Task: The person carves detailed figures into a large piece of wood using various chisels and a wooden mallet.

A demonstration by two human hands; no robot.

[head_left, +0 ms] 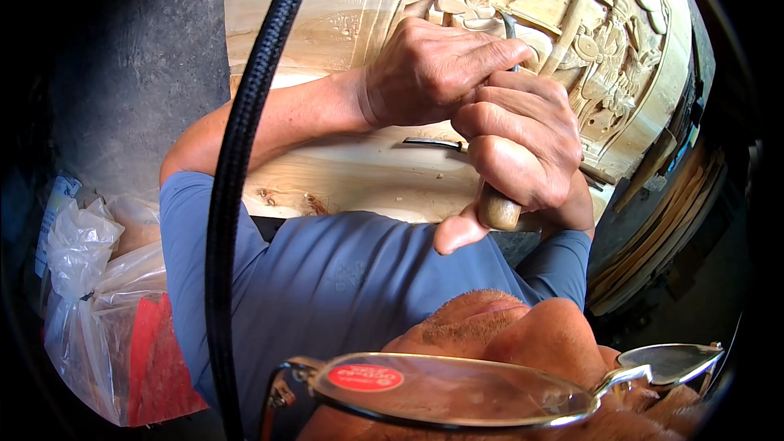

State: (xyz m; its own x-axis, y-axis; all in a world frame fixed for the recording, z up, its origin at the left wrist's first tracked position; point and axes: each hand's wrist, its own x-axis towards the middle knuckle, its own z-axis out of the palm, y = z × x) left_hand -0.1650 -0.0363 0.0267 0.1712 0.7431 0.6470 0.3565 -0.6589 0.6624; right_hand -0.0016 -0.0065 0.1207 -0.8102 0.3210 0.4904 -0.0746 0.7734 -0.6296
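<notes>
A carving gouge with a rounded wooden handle (499, 210) and a narrow dark metal blade (510, 27) is held in both hands. My right hand (523, 135) wraps round the handle, its butt sticking out below near the thumb. Above it, my left hand (441, 65) is closed at the tool's shank, its thumb lying toward the blade; its fingertips are mostly hidden. The blade's tip meets a carved relief (467, 5) on a pale wooden panel (286, 12). Just below my hands, a second carving tool (433, 144) with a dark blade lies on the wood, partly covered by my right hand.
More carved figures (608, 57) stand out in relief at the panel's right. A black braided cable (255, 106) hangs across the view. Clear plastic bags (90, 278) with something red sit at the lower left. Curved wooden strips (665, 233) are stacked at the right.
</notes>
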